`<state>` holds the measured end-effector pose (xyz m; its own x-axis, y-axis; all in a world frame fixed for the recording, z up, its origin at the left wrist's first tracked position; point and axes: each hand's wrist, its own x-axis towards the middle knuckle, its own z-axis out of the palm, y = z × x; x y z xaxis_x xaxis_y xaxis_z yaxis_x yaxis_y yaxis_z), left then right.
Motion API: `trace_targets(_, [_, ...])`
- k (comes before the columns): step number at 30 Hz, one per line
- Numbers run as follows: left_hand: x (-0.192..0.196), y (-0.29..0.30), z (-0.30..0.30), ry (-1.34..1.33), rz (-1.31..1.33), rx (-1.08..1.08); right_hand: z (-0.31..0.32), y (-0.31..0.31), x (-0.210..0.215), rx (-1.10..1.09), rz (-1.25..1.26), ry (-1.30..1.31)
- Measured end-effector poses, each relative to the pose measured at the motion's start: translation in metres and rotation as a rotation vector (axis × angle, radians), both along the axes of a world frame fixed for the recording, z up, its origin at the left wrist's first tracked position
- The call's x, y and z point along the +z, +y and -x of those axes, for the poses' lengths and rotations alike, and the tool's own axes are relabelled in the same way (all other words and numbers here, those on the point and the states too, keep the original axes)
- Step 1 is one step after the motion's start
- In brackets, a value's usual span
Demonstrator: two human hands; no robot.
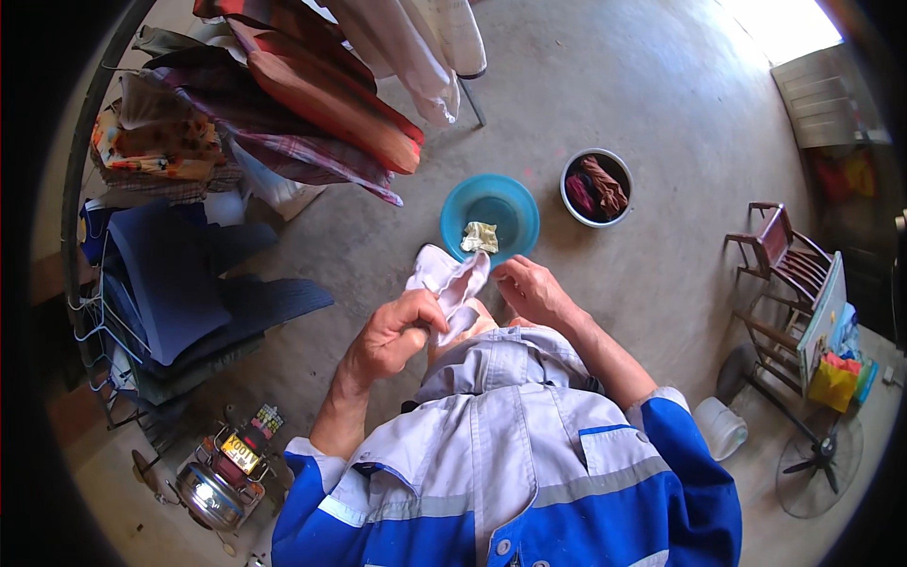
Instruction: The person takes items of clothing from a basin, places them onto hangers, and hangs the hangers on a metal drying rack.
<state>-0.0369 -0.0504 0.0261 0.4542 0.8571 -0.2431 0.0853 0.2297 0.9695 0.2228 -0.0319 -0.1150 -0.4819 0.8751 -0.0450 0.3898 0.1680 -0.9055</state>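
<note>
My left hand (395, 333) is closed on a white cloth (461, 283), perhaps a garment, that hangs in folds over my lap. Its far end reaches the near rim of a turquoise basin (525, 200). Just right of that end is my right hand (537, 291), its fingers curled and pressed together. Whether they pinch the cloth's edge or something small does not show clearly. Inside the basin, against its near side, lies a crumpled pale yellowish cloth (479, 236).
A round metal tub (569, 200) with dark red and brown clothes stands right of the basin. Clothes (326, 85) hang on a rack at left. A motorcycle (215, 487) is at lower left. Wooden chairs (777, 236), a white bucket (720, 427) and a fan (820, 463) stand at right.
</note>
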Motion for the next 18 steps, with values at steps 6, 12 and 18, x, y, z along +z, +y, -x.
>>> trace_targets(6, [0.011,-0.008,0.002,-0.022,-0.184,-0.128,0.011,-0.005,-0.02,0.014,0.227,-0.131])
trace_targets(12, [0.016,-0.005,0.004,0.097,-0.277,-0.156,-0.008,-0.006,-0.059,-0.078,0.297,-0.164])
trace_targets(18, [0.008,-0.013,0.01,0.475,-0.476,-0.185,-0.043,0.03,-0.018,-0.505,0.597,0.17])
